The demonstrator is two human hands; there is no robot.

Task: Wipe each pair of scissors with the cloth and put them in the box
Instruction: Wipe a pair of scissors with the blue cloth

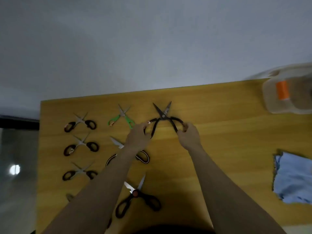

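black scissors (163,116) far centre of bench (219,132), blades splayed pointing away | left hand (138,135) and right hand (190,135) each grip one handle loop | cloth (293,178) right, nearer right hand

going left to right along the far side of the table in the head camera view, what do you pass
Small black-handled scissors → green-handled scissors → left hand → large black scissors, blades spread, one handle loop in each hand → right hand → clear box with an orange latch at the far right corner.
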